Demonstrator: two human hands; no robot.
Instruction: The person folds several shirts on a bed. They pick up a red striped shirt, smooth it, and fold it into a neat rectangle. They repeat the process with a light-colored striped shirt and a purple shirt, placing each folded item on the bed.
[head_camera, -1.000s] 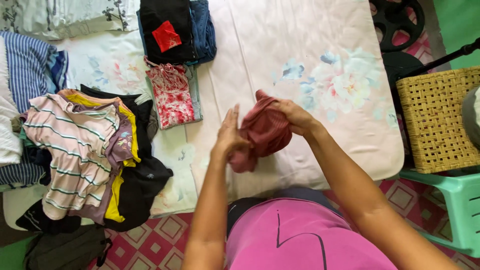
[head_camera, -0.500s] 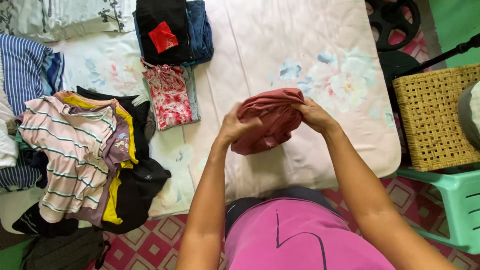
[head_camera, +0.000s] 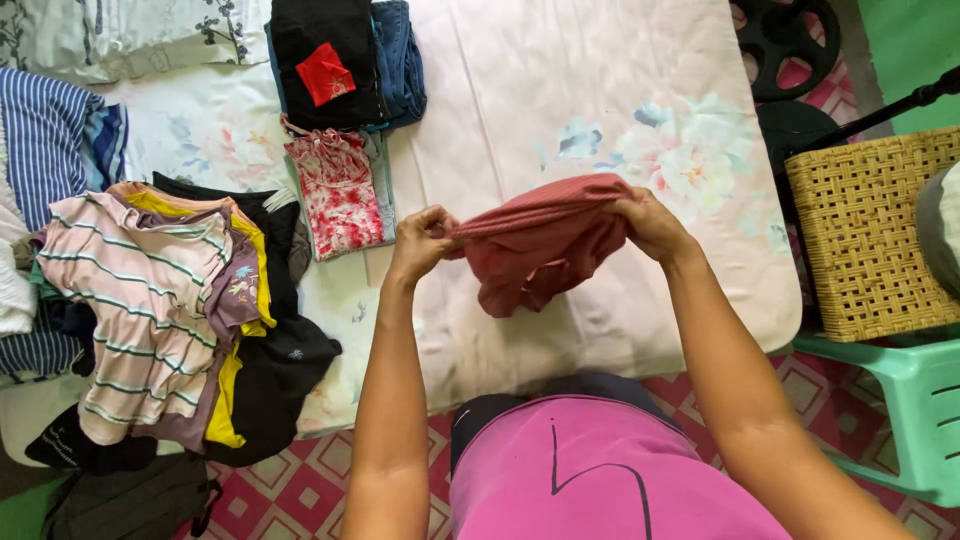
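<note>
Head view: left hand (head_camera: 422, 240) and right hand (head_camera: 650, 222) each pinch an end of the rust-red garment (head_camera: 540, 245), stretched crosswise, both fists closed.

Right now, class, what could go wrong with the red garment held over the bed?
1. Both hands, left and right, pinch only the top edge of the red garment; it may slip and bunch.
2. The heap of clothes overhangs the bed edge and might slide to the floor.

A dusty-red ribbed garment (head_camera: 540, 245) over a pale floral sheet (head_camera: 600, 90) (pink-striped shirt (head_camera: 150, 290) left).
</note>
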